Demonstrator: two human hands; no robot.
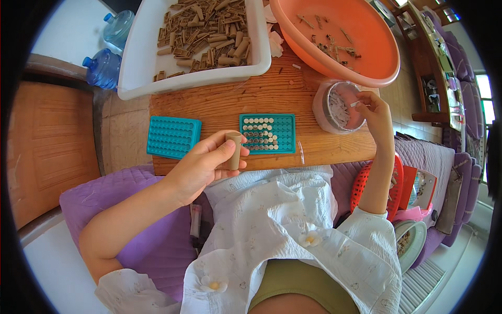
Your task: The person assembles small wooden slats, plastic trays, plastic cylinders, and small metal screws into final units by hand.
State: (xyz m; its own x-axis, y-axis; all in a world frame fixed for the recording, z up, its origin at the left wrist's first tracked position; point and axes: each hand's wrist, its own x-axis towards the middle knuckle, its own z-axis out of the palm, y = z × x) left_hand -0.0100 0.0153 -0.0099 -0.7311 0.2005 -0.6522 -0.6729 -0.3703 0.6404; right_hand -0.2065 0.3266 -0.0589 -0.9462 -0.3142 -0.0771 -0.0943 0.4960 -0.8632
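My left hand [209, 155] is wrapped round a short brown tube [235, 152], held upright above the table's near edge. Between the pinched fingertips of my right hand [374, 109] is a small white strip [354, 104]. That hand is over the right rim of a round clear tub [321, 114], where many similar white pieces [338, 109] lie. Just beyond the tube sits a teal tray [286, 128] with rows of round wells; whitish and silvery discs [259, 127] fill part of it. A second teal tray [172, 137] lies left of my left hand, with no discs visible.
A white bin [193, 78] full of brown tubes and clip-like parts stands at the far left of the wooden table [219, 99]. Far right is an orange basin [361, 36] with scattered small parts. Blue water jugs [104, 68] stand behind; a red basket [361, 183] is beside my right arm.
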